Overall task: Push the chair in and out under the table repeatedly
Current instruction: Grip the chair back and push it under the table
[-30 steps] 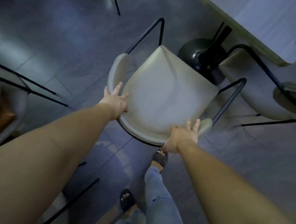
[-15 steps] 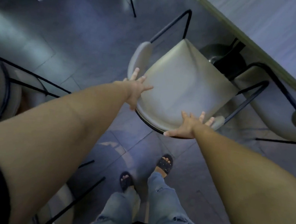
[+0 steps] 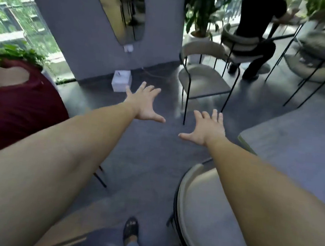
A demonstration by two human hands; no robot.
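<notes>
- Plainly, the chair [image 3: 203,217] stands low on the right, close to the person's body. It is under the right forearm and well back from both hands.
- Its curved back faces the person and its seat points toward the table [image 3: 295,145], whose pale edge lies just beyond it. The forearm hides where seat and table meet.
- Both arms reach straight out ahead, nearly parallel, palms down over the dark floor.
- The left hand [image 3: 144,106] is spread wide, fingers straight and fanned, thumb pointing inward. It touches nothing.
- The right hand [image 3: 207,128] mirrors it, fingers splayed and thumb toward the left hand. It holds nothing and is clear of the chair.
- Beyond the hands stands a second chair [image 3: 202,79], with a white box [image 3: 121,80] by the wall and a person in a red top [image 3: 19,103] on the left.
</notes>
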